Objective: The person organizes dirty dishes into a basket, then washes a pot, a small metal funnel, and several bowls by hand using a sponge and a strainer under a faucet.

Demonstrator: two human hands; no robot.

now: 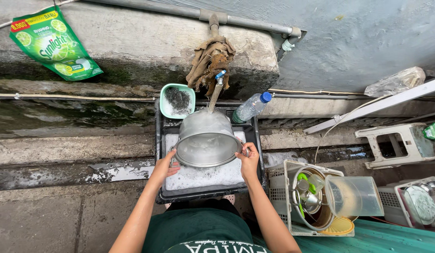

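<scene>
Over a soapy black tray (255, 140), left hand (165, 167) and right hand (249, 159), each grip tight on the metal pot (207, 140).

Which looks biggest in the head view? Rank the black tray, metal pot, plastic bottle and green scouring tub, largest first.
1. Black tray
2. Metal pot, held at its rim by the left hand and right hand
3 and 4. Plastic bottle and green scouring tub look alike; not ranked.

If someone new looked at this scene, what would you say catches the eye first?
The metal pot at the centre, tilted under the running tap, with the left hand and right hand gripping its rim over a black tray of suds. Next, the bright green soap pouch on the ledge, upper left.
</scene>
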